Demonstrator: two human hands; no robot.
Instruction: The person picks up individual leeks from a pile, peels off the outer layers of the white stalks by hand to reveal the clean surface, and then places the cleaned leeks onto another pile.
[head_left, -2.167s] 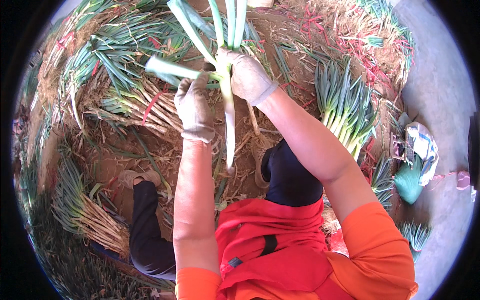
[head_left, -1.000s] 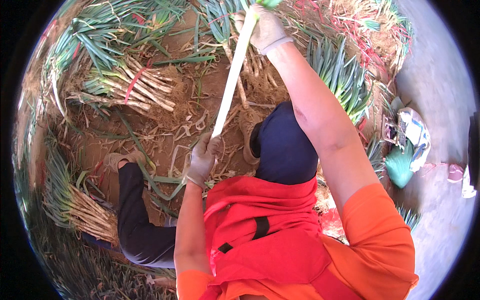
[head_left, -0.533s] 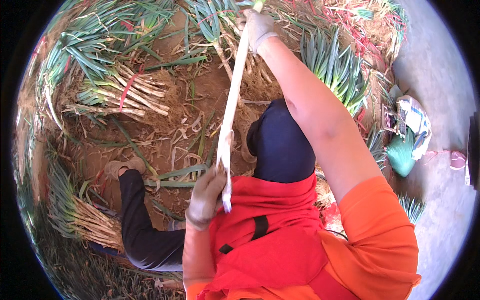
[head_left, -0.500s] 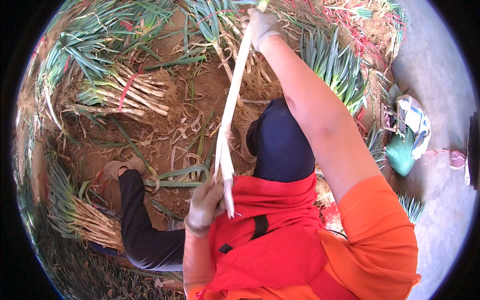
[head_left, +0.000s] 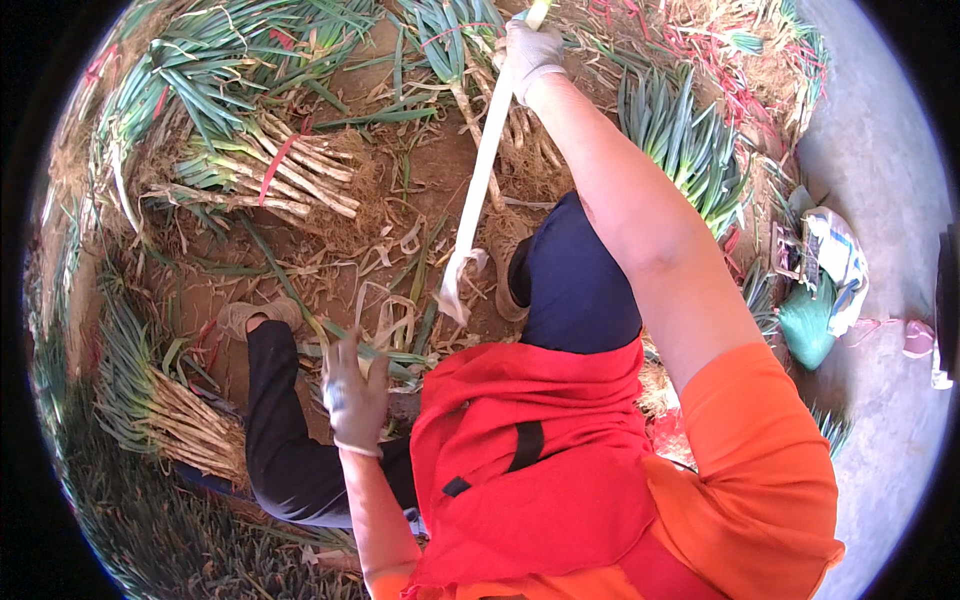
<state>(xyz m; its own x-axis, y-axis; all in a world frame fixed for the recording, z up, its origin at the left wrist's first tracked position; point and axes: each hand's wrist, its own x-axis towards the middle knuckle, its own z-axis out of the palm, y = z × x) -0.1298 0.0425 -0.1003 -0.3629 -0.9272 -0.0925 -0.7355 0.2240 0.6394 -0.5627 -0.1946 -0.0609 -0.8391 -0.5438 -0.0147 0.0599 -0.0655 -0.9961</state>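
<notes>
Your right hand (head_left: 532,58) grips a leek (head_left: 481,185)
Your left hand (head_left: 355,398), fingers spread, is near your apron (head_left: 590,400).

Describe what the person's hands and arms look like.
The left hand and right hand wear pale greyish gloves with snug cuffs. A small whitish-blue patch shows on the left glove, too blurred to identify. Forearms are bare below short orange sleeves.

orange short sleeves (head_left: 755,425), red apron (head_left: 570,490), dark trousers (head_left: 582,285), pale gloves (head_left: 357,402) on both hands (head_left: 535,58)
</notes>
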